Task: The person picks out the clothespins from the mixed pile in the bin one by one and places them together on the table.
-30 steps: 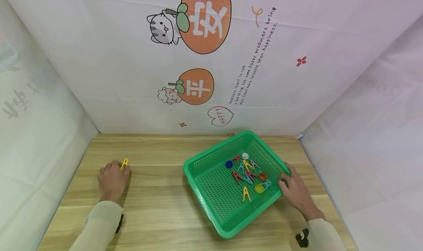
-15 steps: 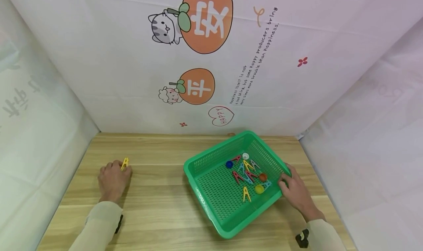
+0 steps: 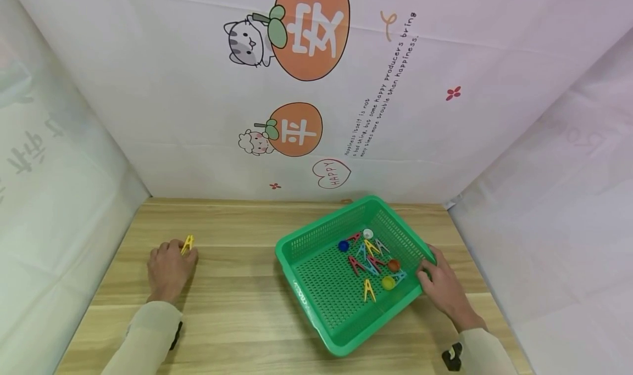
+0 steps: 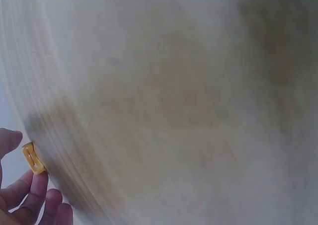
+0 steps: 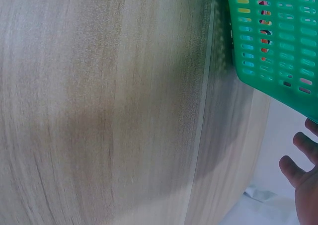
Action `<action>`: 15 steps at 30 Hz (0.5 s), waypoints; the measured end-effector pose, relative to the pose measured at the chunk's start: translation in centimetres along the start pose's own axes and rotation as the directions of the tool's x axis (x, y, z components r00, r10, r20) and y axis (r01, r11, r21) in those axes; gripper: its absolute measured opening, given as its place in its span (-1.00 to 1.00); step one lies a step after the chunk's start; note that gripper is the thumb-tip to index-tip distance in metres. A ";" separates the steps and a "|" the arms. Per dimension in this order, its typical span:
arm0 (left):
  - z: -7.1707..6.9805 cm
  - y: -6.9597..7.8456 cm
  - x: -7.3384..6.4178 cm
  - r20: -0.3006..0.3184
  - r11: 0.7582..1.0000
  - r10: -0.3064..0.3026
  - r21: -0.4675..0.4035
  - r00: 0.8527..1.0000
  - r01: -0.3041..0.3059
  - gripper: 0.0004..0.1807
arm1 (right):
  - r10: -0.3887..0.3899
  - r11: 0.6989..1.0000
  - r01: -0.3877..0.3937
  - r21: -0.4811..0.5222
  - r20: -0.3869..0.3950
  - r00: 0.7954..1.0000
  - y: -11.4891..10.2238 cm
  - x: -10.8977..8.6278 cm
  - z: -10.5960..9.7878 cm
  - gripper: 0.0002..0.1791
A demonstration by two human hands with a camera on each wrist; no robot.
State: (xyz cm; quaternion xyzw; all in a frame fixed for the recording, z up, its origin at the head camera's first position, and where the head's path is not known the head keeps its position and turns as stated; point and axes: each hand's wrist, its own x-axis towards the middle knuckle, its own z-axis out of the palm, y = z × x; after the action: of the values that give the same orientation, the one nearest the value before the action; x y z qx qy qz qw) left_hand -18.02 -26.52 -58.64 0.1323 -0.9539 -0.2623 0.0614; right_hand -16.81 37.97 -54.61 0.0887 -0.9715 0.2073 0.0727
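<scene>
At the left of the head view, my left hand holds a yellow clothespin between thumb and fingers, close over the table. The left wrist view shows one end of this clothespin between the thumb tip and a fingertip. My right hand grips the right corner of a green plastic basket, its thumb over the rim. Seen from the right wrist, the other fingers are outside the basket wall. Inside lie several red, blue, yellow and grey clothespins, among them a yellow clothespin near the front.
Several small round caps lie in the basket too, including a blue cap, a white cap and an orange cap. The wooden table is bounded by a printed cloth behind and white cloth on both sides.
Both hands, the basket and the clothespins keep nearly the same places. Only a very slight shift of the whole head view shows.
</scene>
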 end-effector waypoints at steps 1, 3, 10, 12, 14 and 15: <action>-0.1 0.0 0.0 0.002 1.000 -0.004 -0.006 1.000 0.004 -0.41 | -0.001 1.000 0.001 -0.001 -0.001 1.000 0.0 0.0 0.0 -0.78; -0.2 0.0 -0.1 0.008 1.000 -0.015 -0.014 1.000 0.016 -0.34 | -0.001 1.000 0.001 -0.005 -0.004 1.000 0.0 0.0 0.0 -0.78; -0.9 0.4 -0.1 -0.016 1.000 0.001 -0.027 1.000 -0.002 -0.28 | 0.008 1.000 -0.008 0.003 -0.003 1.000 0.0 0.0 0.1 -0.77; -1.1 0.7 -0.1 -0.020 0.999 0.012 -0.031 1.000 -0.012 -0.29 | 0.007 1.000 -0.007 0.005 -0.004 1.000 0.0 0.0 0.1 -0.77; -1.2 1.0 -0.1 -0.018 0.999 0.019 -0.044 1.000 -0.020 -0.30 | 0.004 1.000 -0.004 0.003 -0.009 1.000 0.0 0.0 0.1 -0.77; -1.2 1.2 -0.1 -0.016 0.998 0.023 -0.053 1.000 -0.024 -0.31 | 0.005 1.000 -0.005 0.002 -0.008 1.000 -0.1 0.0 0.1 -0.77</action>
State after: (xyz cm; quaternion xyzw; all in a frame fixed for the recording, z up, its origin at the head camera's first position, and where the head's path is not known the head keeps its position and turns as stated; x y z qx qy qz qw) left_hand -17.99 -26.11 -56.99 0.1214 -0.9476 -0.2859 0.0752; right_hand -16.83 37.89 -54.64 0.0857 -0.9712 0.2089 0.0760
